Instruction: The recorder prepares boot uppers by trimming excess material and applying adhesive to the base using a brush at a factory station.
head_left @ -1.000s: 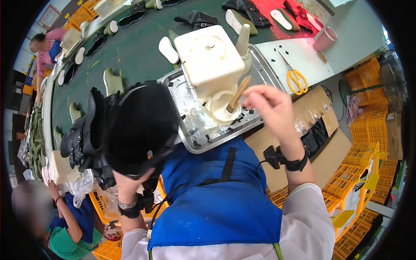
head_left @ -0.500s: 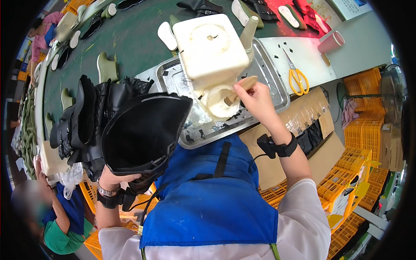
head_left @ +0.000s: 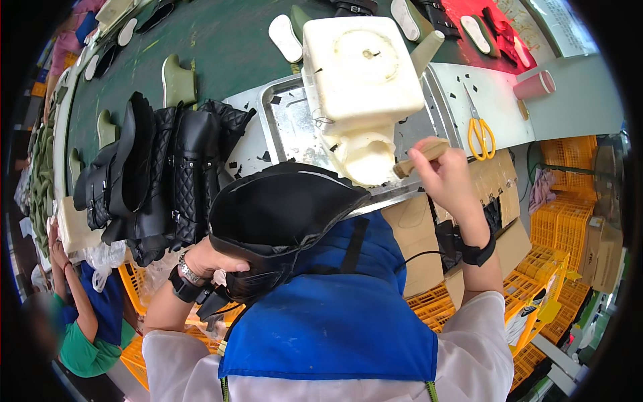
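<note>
The left hand (head_left: 211,261) is gripping a black leather boot upper (head_left: 281,218); the right hand (head_left: 445,177) is pinching a wooden brush handle (head_left: 420,155) beside the cream square glue pot (head_left: 362,74).

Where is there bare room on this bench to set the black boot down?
Bare green tabletop lies beyond the row of black boots, between the olive insole and the white insole. The metal tray is crowded by the cream container; some grey surface stays open beside the yellow scissors.
</note>
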`<action>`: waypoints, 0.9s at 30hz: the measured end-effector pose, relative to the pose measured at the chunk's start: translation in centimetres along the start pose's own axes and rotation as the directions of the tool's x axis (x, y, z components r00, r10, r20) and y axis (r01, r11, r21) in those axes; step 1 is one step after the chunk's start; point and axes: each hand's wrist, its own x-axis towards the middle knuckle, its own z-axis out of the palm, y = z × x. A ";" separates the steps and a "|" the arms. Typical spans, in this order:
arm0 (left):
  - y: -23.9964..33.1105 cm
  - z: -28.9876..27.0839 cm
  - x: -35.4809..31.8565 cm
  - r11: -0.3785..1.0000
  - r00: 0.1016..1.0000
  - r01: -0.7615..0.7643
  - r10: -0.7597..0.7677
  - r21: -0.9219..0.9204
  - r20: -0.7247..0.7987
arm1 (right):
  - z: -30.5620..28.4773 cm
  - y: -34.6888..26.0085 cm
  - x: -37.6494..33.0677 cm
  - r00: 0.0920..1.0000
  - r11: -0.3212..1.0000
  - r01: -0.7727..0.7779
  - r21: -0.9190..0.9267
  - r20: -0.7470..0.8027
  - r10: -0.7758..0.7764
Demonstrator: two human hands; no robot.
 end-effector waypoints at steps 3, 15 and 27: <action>-0.2 -0.3 0.5 1.000 0.999 -0.004 0.004 -0.005 0.041 | -0.6 0.4 0.3 0.992 0.989 -0.123 0.086 -0.022 0.125; 0.6 0.4 0.6 0.959 0.999 0.009 -0.023 0.283 0.046 | 2.3 -5.8 2.7 0.822 0.786 0.531 0.316 0.034 -0.569; 0.4 1.9 0.2 0.821 0.975 -0.202 0.219 0.534 0.034 | 0.8 -4.6 0.3 0.873 0.860 0.468 0.203 0.042 -0.485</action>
